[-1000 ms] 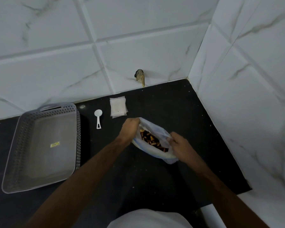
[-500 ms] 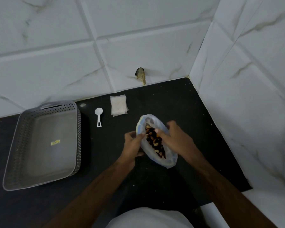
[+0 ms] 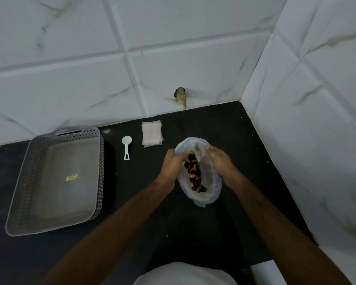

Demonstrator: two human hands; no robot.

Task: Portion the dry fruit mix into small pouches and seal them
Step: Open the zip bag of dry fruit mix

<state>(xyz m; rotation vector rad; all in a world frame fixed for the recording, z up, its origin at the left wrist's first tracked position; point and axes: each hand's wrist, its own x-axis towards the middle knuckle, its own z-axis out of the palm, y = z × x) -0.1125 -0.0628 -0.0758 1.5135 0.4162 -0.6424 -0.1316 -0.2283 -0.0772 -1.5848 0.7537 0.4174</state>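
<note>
A thin white plastic bag (image 3: pixel 209 194) of dry fruit mix (image 3: pixel 193 173) lies open on the black counter, its mouth pointing away from me. My left hand (image 3: pixel 172 166) grips the bag's left rim and my right hand (image 3: pixel 219 161) grips the right rim, holding the mouth apart. Brown and dark pieces show inside. A small stack of clear pouches (image 3: pixel 152 134) lies flat just beyond the bag, near the wall. A white plastic scoop (image 3: pixel 126 147) rests to the left of the pouches.
A grey perforated plastic tray (image 3: pixel 35 161) stands on the left of the black counter (image 3: pixel 193 229), holding only a small yellow sticker. White marble-look tiled walls close in behind and on the right. A rough hole (image 3: pixel 180 96) marks the back wall.
Both hands have shifted along the bag's rim, and the bag has turned so its opening runs lengthwise away from me. The mouth is spread wider than before.
</note>
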